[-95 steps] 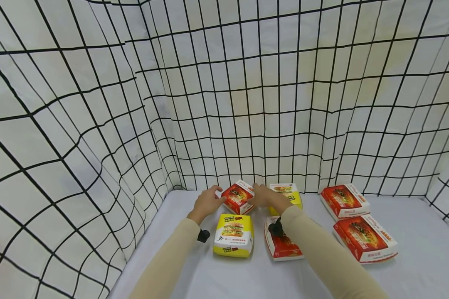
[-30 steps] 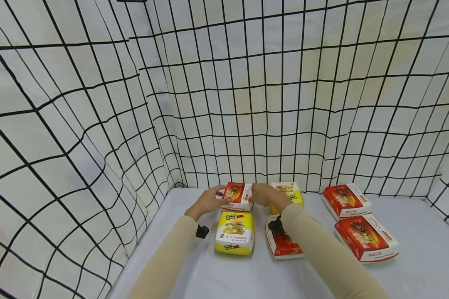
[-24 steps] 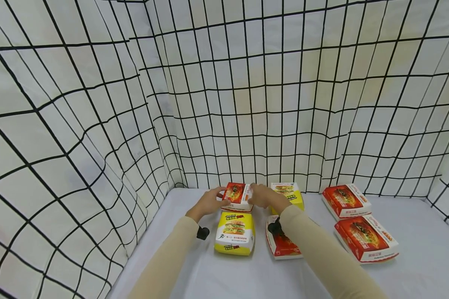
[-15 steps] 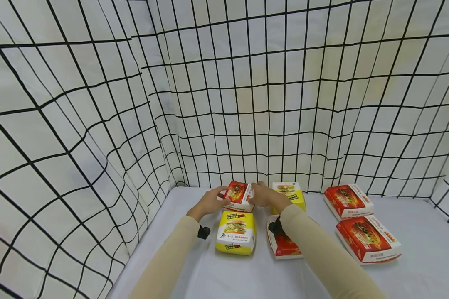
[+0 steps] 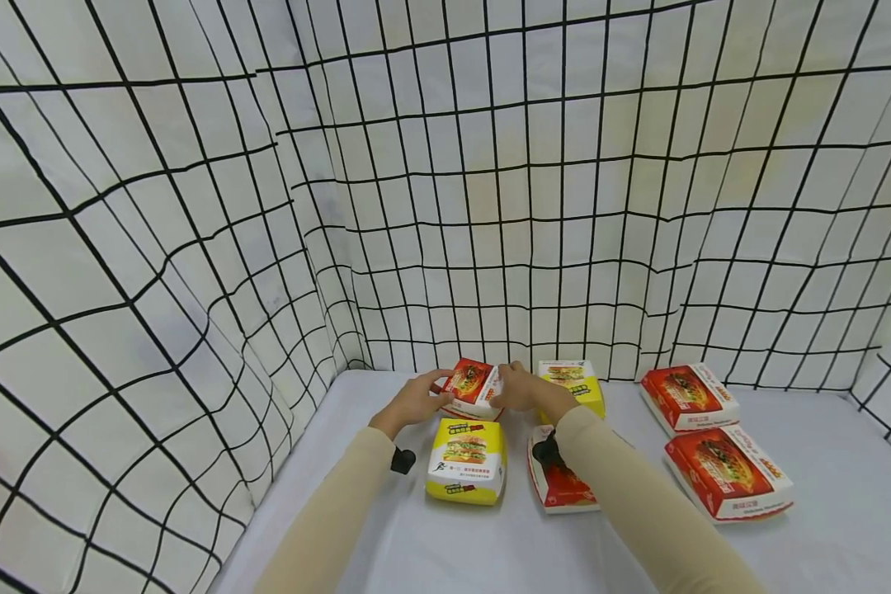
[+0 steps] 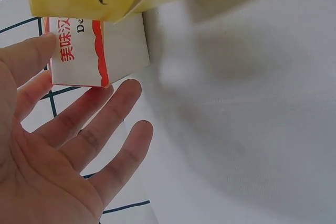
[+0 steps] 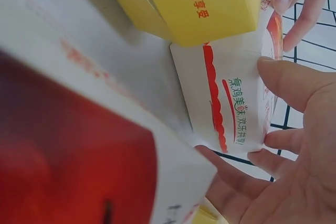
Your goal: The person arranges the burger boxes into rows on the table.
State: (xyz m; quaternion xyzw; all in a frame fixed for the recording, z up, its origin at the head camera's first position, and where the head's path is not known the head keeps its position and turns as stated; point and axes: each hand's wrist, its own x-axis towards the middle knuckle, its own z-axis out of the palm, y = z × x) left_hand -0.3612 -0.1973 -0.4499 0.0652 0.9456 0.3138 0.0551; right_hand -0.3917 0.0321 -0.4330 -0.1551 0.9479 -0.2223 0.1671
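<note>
A red and white burger box (image 5: 469,381) stands at the back left of the white table, held between both hands and turned a little askew. At its left side, my left hand (image 5: 414,403) has the thumb on the box's white front (image 6: 79,61), with the other fingers spread along the side. My right hand (image 5: 520,388) grips the right side, thumb on the front edge and fingers round the far corner of the white side (image 7: 236,98). Directly in front of it sits a yellow and white burger box (image 5: 465,464).
Another yellow burger box (image 5: 575,381) stands behind the right forearm. A red burger box (image 5: 560,487) lies partly under that sleeve in view. Two more red boxes, a back one (image 5: 690,396) and a front one (image 5: 728,474), sit at right. Black netting (image 5: 527,223) encloses the table.
Since the earliest frame both hands have taken hold of the back red box and turned it to face nearer the front. In the last second it has swung slightly askew again.
</note>
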